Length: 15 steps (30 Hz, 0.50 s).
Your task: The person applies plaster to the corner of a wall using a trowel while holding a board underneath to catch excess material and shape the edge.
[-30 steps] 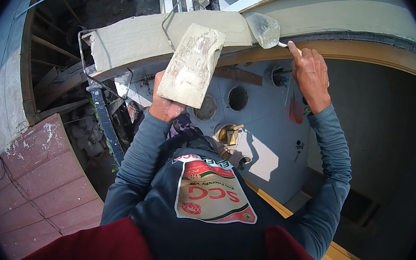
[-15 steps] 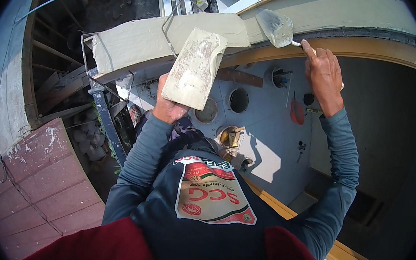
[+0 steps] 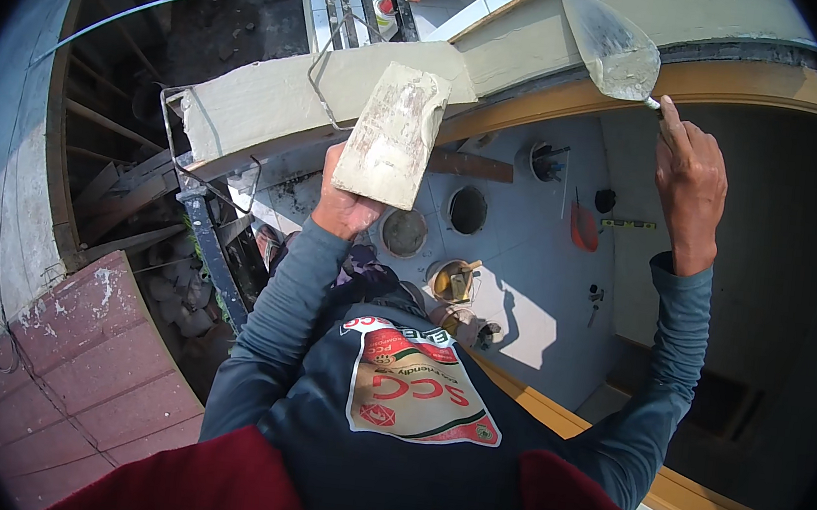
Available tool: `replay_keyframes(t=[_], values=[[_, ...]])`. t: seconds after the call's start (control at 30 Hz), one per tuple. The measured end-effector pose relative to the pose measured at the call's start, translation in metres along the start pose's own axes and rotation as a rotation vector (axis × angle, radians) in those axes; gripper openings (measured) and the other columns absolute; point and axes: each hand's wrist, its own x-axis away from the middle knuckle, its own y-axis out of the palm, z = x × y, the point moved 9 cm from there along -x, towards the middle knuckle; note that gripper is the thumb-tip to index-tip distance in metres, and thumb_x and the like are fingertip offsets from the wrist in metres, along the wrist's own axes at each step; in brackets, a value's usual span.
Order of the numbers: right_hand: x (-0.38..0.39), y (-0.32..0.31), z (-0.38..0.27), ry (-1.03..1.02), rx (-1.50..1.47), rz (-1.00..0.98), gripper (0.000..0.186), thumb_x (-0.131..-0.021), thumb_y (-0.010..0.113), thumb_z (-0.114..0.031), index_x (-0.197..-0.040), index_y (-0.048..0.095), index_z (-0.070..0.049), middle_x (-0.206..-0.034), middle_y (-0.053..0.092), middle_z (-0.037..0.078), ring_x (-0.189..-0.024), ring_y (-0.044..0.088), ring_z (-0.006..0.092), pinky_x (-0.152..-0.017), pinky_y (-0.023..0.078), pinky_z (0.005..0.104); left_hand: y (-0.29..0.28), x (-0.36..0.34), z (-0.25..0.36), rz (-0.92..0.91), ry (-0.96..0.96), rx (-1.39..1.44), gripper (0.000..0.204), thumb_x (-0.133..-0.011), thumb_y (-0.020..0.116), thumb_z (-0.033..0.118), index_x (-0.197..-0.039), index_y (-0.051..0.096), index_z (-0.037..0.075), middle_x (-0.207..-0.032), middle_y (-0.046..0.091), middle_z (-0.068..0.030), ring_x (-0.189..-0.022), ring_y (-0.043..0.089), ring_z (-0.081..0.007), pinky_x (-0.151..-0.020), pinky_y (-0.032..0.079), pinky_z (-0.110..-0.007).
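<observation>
My left hand (image 3: 344,205) is closed under a rectangular plastering board (image 3: 392,140), whose handle, if any, is hidden beneath it. Pale wet plaster coats its top, thickest along the right edge. My right hand (image 3: 693,184) grips a trowel (image 3: 613,49) by its handle, with the index finger stretched along it toward the blade. Whitish plaster smears the blade, which lies over the right part of a curved, plastered ledge (image 3: 526,55). Part of the board overlaps the ledge's middle stretch; I cannot tell whether either tool touches the ledge.
Below, on a tiled floor (image 3: 528,237), stand several buckets, one of them (image 3: 452,281) with tools inside. A spirit level (image 3: 628,223) lies near a red scoop-like thing (image 3: 584,228). Bent wire (image 3: 322,80) crosses the ledge. Reddish roofing (image 3: 95,343) lies at lower left.
My right hand has moved right and slightly nearer, carrying the trowel rightward along the ledge. The left hand and the board have shifted slightly to the right.
</observation>
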Motion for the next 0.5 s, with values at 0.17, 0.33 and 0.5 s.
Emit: replay_keyframes(t=[0.17,0.33,0.5], values=[[0.040,0.004,-0.014,0.187,-0.534,-0.052,0.046,-0.080,0.071,-0.004,-0.126,0.066,-0.007,-0.086,0.068,0.014,-0.075,0.064,0.0284,-0.074,0.052,0.0363,-0.004,-0.040,-0.010,-0.046,-0.027,0.112,0.049,-0.096,0.045,0.027,-0.138,0.051,0.003,-0.134,0.060,-0.0139,-0.120,0.060,-0.0289,-0.105,0.048,-0.044],[0.081,0.048,-0.060,0.392,-0.982,-0.276,0.039,-0.083,0.074,-0.010,-0.118,0.065,0.006,-0.101,0.070,0.026,-0.086,0.072,0.0331,-0.077,0.054,0.0351,-0.013,-0.067,-0.011,0.208,0.107,-0.043,0.039,-0.097,0.046,0.024,-0.128,0.057,0.004,-0.123,0.065,-0.0099,-0.111,0.064,-0.0250,-0.098,0.052,-0.043],[0.103,0.067,-0.098,0.430,-1.152,-0.381,0.044,-0.087,0.073,-0.015,-0.122,0.062,0.008,-0.107,0.070,0.025,-0.091,0.070,0.0243,-0.081,0.053,0.0318,-0.029,-0.098,-0.013,0.259,0.159,-0.103,0.038,-0.097,0.043,0.024,-0.127,0.057,0.004,-0.122,0.065,-0.0096,-0.110,0.065,-0.0239,-0.095,0.053,-0.041]])
